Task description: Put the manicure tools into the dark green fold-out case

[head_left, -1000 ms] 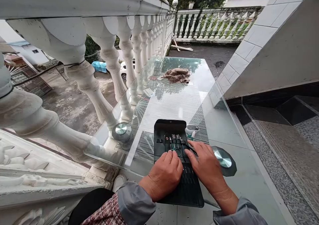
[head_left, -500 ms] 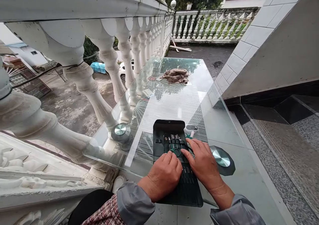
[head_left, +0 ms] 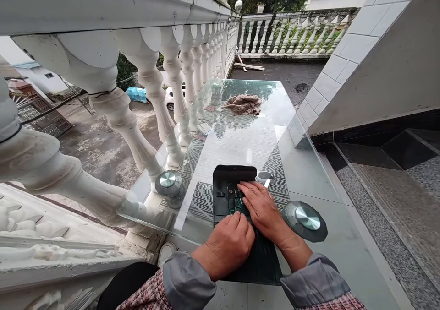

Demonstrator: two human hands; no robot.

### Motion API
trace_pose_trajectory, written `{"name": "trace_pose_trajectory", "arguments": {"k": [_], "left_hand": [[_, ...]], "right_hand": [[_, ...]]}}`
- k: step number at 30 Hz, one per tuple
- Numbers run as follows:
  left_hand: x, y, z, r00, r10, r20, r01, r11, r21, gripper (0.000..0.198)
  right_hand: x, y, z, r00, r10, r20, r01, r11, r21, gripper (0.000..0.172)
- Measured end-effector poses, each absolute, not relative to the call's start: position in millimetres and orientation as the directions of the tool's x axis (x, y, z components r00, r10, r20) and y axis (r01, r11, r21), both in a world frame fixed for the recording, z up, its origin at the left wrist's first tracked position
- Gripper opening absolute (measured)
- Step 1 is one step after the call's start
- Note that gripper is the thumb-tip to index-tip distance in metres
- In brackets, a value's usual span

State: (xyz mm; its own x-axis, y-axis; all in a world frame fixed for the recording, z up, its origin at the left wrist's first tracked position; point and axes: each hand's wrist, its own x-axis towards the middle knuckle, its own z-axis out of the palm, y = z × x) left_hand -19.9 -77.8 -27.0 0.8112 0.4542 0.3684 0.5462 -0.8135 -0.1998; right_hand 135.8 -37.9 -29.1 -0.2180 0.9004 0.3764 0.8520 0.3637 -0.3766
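Observation:
A black tool case (head_left: 220,204) lies unfolded near the close end of the glass table. Small metal tools sit in its loops, including a dark green-edged tool (head_left: 231,197) on the left side. My left hand (head_left: 228,243) rests over the case's middle, fingertips pinched at the green scissor-like handles (head_left: 238,209). Across the upper right part of the case lies my right hand (head_left: 263,209), its fingers extended over the tools and hiding several of them. Nothing is visibly gripped in my right hand.
On the glass table (head_left: 309,163) lie a crumpled brown cloth (head_left: 243,104), a small card (head_left: 204,128) and a grey-white oval item (head_left: 264,176) beyond my right hand. White balusters (head_left: 132,122) line the left; a tiled wall (head_left: 330,83) and steps are right.
My right hand has moved left and inward, from the case's right edge to over the tools, covering them. My left hand stays almost in place.

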Motion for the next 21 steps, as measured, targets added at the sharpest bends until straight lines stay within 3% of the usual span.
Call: {"name": "trace_pose_trajectory", "arguments": {"k": [4, 7, 10, 12, 14, 21], "left_hand": [[-20, -78, -30, 0.809, 0.459, 0.367, 0.546, -0.817, -0.183, 0.024], [-20, -78, -30, 0.802, 0.454, 0.387, 0.549, -0.816, -0.180, 0.023], [-21, -78, -28, 0.801, 0.448, 0.397, 0.547, -0.817, -0.182, 0.022], [-21, -77, -26, 0.800, 0.441, 0.407, 0.545, -0.818, -0.183, 0.022], [-20, -77, -26, 0.792, 0.438, 0.425, 0.548, -0.817, -0.179, 0.021], [-21, -73, -28, 0.779, 0.447, 0.439, 0.556, -0.817, -0.154, 0.021]], "right_hand": [[132, -39, -28, -0.216, 0.901, 0.375, 0.847, 0.364, -0.387, 0.038], [139, -37, -21, -0.171, 0.869, 0.464, 0.820, 0.387, -0.422, 0.038], [163, -31, -11, 0.053, 0.820, 0.570, 0.803, 0.304, -0.512, 0.037], [183, -28, -9, 0.226, 0.791, 0.568, 0.795, 0.187, -0.577, 0.036], [199, -24, -12, 0.281, 0.806, 0.521, 0.797, 0.106, -0.594, 0.033], [199, -23, -35, -0.035, 0.877, 0.479, 0.909, 0.227, -0.350, 0.033]]}}
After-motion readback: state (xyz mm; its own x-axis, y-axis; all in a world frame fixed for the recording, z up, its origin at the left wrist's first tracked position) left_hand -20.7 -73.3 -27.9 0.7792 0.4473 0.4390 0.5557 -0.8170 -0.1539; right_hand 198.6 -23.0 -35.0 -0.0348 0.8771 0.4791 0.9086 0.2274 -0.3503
